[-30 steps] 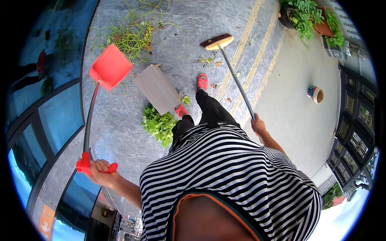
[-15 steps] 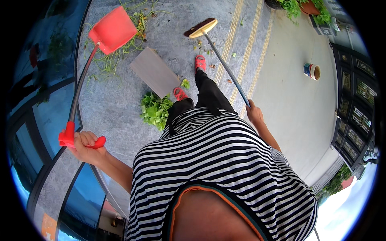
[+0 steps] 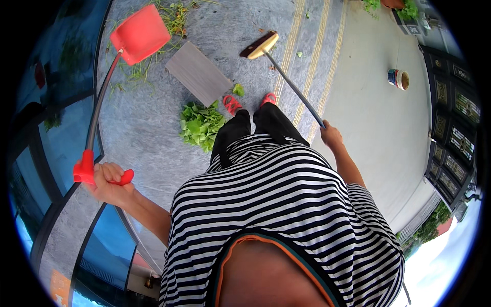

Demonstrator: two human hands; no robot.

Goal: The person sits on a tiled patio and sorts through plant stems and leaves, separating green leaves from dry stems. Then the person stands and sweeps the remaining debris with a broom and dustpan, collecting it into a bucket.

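My left hand is closed round the red handle of a long-handled dustpan. The dustpan's red scoop is out ahead at the far left, over or by trailing green stems; I cannot tell whether it touches the floor. In my right hand is the upper end of the dark stick of a broom. The broom's head, pale yellow with dark bristles, lies ahead of my feet, beside the patterned floor bands. A few leaf scraps lie near it.
A grey board lies left of my red sandals. Beside it sits a heap of green leaves, with a loose leaf by my foot. A bucket stands at the right. Dark glass panels line the left.
My right foot has come back level with the left. The board and leaf heap sit slightly differently in view. The broom's head has shifted a little nearer and right; both hands keep their holds.
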